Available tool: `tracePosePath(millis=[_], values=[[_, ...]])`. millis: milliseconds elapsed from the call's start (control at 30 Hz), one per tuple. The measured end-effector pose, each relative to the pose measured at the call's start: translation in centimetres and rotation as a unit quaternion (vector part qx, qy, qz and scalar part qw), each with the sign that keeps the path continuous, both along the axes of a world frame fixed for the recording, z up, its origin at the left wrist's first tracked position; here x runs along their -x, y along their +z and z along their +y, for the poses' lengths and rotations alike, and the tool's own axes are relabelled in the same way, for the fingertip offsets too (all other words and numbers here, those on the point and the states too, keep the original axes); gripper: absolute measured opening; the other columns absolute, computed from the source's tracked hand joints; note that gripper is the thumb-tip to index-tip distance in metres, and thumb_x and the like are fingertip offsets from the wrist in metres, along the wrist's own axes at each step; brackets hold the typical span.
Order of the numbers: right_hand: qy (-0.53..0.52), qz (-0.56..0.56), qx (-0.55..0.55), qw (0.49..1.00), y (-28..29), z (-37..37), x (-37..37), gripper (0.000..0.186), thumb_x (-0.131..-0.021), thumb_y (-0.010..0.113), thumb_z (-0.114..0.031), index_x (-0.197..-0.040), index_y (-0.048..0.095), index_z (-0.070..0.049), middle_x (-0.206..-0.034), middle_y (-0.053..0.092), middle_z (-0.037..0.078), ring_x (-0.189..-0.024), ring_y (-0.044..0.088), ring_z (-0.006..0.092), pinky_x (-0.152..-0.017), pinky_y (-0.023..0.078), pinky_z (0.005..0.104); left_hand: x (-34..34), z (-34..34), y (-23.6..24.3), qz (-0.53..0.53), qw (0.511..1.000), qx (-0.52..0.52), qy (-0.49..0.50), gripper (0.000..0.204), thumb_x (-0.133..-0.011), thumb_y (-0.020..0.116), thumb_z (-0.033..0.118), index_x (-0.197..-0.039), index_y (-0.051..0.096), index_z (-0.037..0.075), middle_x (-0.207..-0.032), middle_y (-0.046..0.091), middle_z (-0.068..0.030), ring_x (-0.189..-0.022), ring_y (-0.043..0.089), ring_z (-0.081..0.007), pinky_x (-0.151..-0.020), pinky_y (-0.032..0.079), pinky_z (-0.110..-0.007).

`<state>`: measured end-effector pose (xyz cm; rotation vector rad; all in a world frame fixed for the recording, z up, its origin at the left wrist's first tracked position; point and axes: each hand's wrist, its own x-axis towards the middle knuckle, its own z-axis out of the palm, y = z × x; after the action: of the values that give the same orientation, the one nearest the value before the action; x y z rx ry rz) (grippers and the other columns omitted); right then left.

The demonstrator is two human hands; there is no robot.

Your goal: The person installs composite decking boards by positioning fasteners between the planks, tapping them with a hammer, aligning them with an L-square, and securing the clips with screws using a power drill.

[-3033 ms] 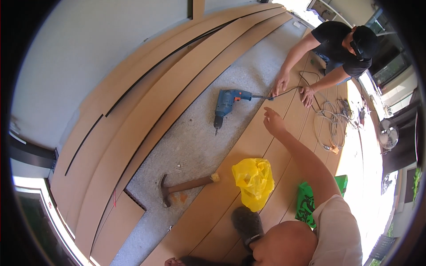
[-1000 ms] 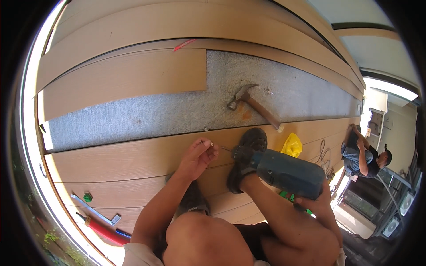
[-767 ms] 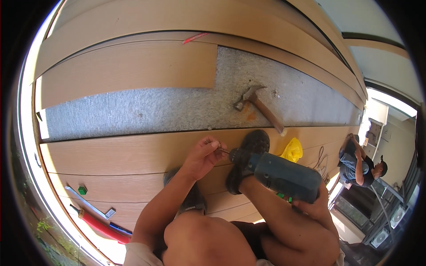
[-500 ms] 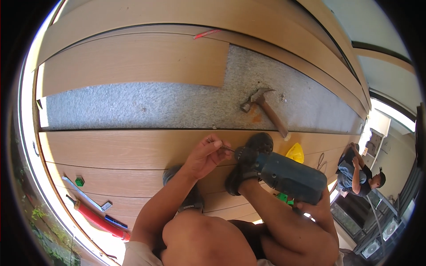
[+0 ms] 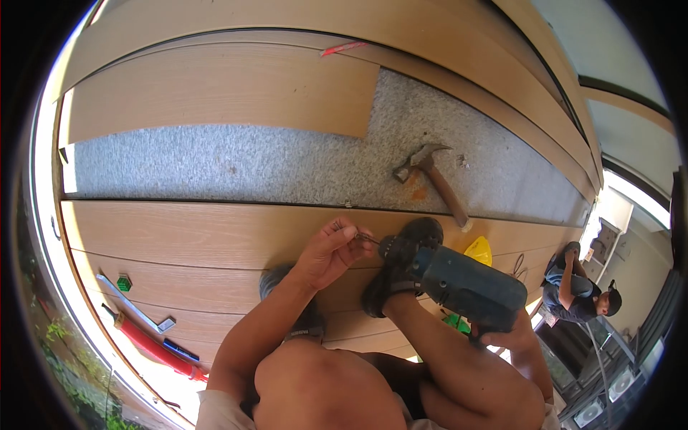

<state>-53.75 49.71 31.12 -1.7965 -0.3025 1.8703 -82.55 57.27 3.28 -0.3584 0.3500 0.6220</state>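
Note:
A dark teal power drill [image 5: 469, 283] lies level above my right leg, its chuck toward the left. My right hand [image 5: 505, 335] is closed round its handle at the lower right, partly hidden behind the tool body. From the chuck a thin metal bit [image 5: 370, 239] sticks out. My left hand [image 5: 333, 252] pinches the bit's end between thumb and fingers, just in front of the chuck. Beyond the hands, a claw hammer [image 5: 436, 183] with a wooden handle rests on the bare grey concrete, its handle end reaching the laid planks [image 5: 172, 229].
A shorter wood-look plank [image 5: 222, 93] lies on the concrete, with a red marker-like object [image 5: 344, 49] at its far edge. At left are a square ruler [image 5: 132, 304], a green block [image 5: 125, 283] and a red-sleeved saw-like tool [image 5: 147, 344]. A yellow bag [image 5: 479, 251] lies right; another person [image 5: 577, 287] sits beyond.
The view has shifted slightly. My left hand remains at the chuck with the bit pinched, and my right hand still grips the drill. The other person's head and arms have moved a little.

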Motion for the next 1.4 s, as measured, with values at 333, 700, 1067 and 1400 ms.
tracePosePath(millis=[333, 700, 1067, 1400], values=[[0.046, -0.014, 0.021, 0.999, -0.4, 0.7, -1.6, 0.1, -0.069, 0.088, 0.001, -0.15, 0.03, -0.003, -0.123, 0.061, 0.013, -0.101, 0.067, 0.0196, -0.086, 0.054, 0.0329, -0.3, 0.2, -0.7, 0.035, 0.999, -0.012, -0.035, 0.004, -0.101, 0.064, 0.014, -0.1, 0.063, 0.009, -0.106, 0.073, -0.014, -0.096, 0.072, -0.0253, -0.087, 0.059, -0.04], [0.329, -0.195, -0.058, 0.922, -1.7, 3.4, -1.5, 0.083, -0.073, 0.086, -0.008, -0.145, 0.046, -0.003, -0.126, 0.065, 0.014, -0.116, 0.064, 0.0219, -0.099, 0.048, 0.0345, -4.0, -2.2, -1.3, 0.121, 0.984, 0.131, 0.024, 0.015, -0.101, 0.065, 0.024, -0.1, 0.064, 0.009, -0.1, 0.072, -0.0076, -0.089, 0.068, -0.0169, -0.084, 0.058, -0.033], [0.485, -0.2, -0.129, 0.841, -3.4, 9.1, -0.5, 0.077, -0.072, 0.081, -0.006, -0.142, 0.05, -0.004, -0.127, 0.067, 0.022, -0.11, 0.069, 0.0404, -0.09, 0.056, 0.0413, -5.4, -1.4, -1.9, 0.181, 0.969, 0.164, -0.024, 0.022, -0.106, 0.057, 0.029, -0.107, 0.063, 0.008, -0.104, 0.068, -0.0044, -0.095, 0.065, -0.0165, -0.087, 0.055, -0.033], [0.548, -0.197, -0.132, 0.802, -3.3, 15.0, 0.4, 0.076, -0.072, 0.075, -0.003, -0.143, 0.048, -0.003, -0.128, 0.067, 0.02, -0.107, 0.071, 0.0376, -0.088, 0.055, 0.038, -5.5, -0.8, -1.3, 0.163, 0.964, 0.209, -0.028, 0.028, -0.106, 0.055, 0.031, -0.113, 0.063, 0.005, -0.112, 0.069, -0.0106, -0.105, 0.064, -0.0229, -0.093, 0.053, -0.039]])
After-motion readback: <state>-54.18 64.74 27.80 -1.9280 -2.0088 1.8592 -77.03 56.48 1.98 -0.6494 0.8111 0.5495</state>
